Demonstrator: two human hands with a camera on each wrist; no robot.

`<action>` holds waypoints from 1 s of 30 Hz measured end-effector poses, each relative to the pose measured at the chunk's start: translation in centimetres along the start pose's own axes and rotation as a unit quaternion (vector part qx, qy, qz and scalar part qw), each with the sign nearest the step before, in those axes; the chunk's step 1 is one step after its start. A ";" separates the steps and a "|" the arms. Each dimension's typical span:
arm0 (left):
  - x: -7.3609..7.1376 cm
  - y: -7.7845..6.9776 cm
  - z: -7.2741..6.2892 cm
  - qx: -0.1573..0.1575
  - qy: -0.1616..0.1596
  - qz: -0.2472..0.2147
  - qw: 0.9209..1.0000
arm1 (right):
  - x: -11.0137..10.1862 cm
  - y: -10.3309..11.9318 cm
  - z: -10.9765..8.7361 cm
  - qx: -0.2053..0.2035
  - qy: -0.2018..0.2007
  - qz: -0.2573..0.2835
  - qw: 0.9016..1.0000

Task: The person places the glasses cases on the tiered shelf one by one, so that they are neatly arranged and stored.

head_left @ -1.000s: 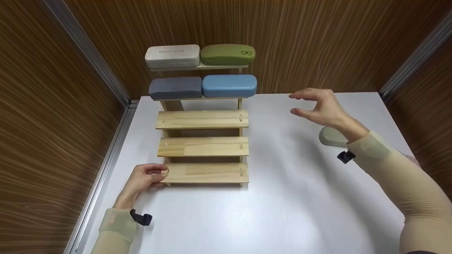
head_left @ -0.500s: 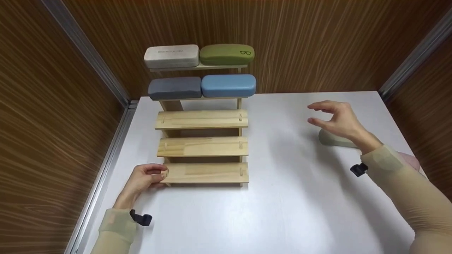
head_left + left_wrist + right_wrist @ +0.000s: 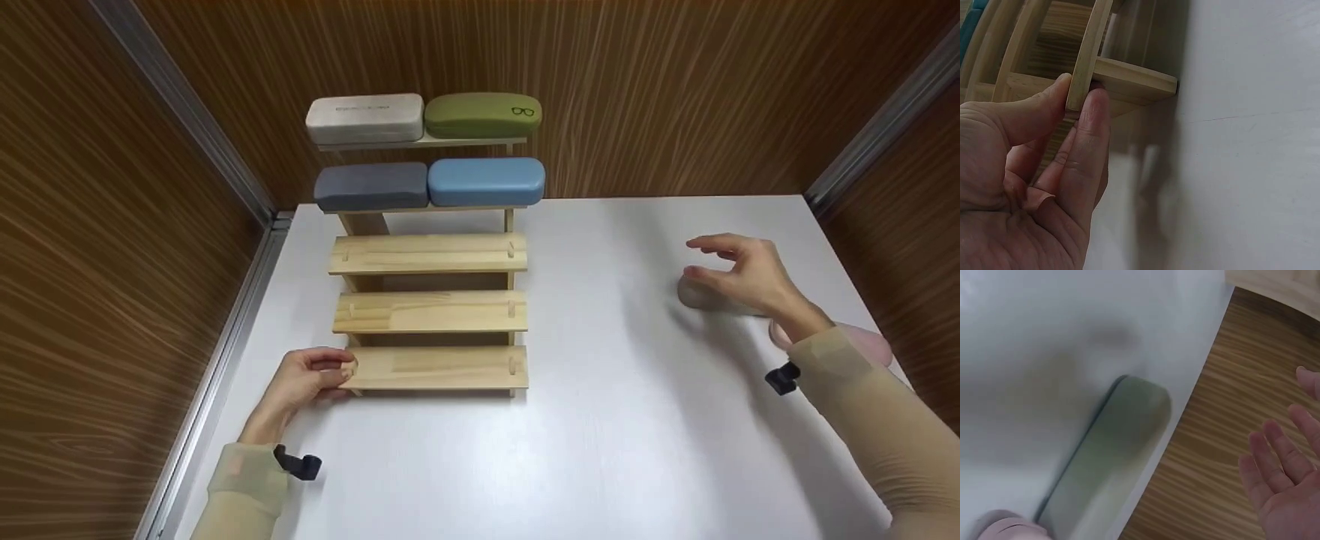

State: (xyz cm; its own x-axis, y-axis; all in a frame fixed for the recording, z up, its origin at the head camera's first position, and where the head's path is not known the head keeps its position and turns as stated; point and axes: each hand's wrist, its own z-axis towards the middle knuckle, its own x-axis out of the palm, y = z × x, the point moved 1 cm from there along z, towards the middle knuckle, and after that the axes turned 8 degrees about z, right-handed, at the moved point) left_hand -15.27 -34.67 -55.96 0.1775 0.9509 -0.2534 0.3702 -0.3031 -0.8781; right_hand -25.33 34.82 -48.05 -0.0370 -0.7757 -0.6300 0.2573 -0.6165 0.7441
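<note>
My left hand (image 3: 304, 381) pinches the left end of the lowest board of a stepped wooden rack (image 3: 439, 367). Close up in the left wrist view, the thumb and fingers clasp that board's edge (image 3: 1086, 62). On the right, my right hand (image 3: 754, 274) hovers over a pale grey-green glasses case (image 3: 697, 297), thumb and fingers apart, holding nothing. That case (image 3: 1114, 439) lies on the white table in the right wrist view, apart from the fingers. A pink case (image 3: 870, 345) lies nearby, partly hidden under the right forearm.
The rack's top tier carries a white case (image 3: 366, 120) and an olive green case (image 3: 482, 116). Below them sit a grey case (image 3: 373, 187) and a blue case (image 3: 487, 182). Brown wood-grain walls (image 3: 675, 90) enclose the table at the back and sides.
My right hand has moved right and toward me, away from the rack's side to above the grey-green case. More of the pink case shows. The left hand stays on the rack.
</note>
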 end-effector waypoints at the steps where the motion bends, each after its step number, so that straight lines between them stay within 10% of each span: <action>1: 0.0 0.0 0.0 0.002 0.003 0.002 1.000 | -0.1 -0.3 -0.2 0.006 -0.002 -0.007 1.000; 30: 0.2 0.0 0.0 -0.002 -0.002 0.000 1.000 | -2.5 -9.1 -2.7 0.091 0.053 -0.065 0.992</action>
State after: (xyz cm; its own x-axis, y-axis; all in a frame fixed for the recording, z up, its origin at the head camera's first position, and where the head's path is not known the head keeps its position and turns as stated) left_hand -15.31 -34.50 -55.97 0.1730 0.9513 -0.2551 0.3744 -0.3030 -0.8764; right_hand -24.93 42.74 -53.86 0.0453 -0.6761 -0.7354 0.0780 -0.7315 0.6774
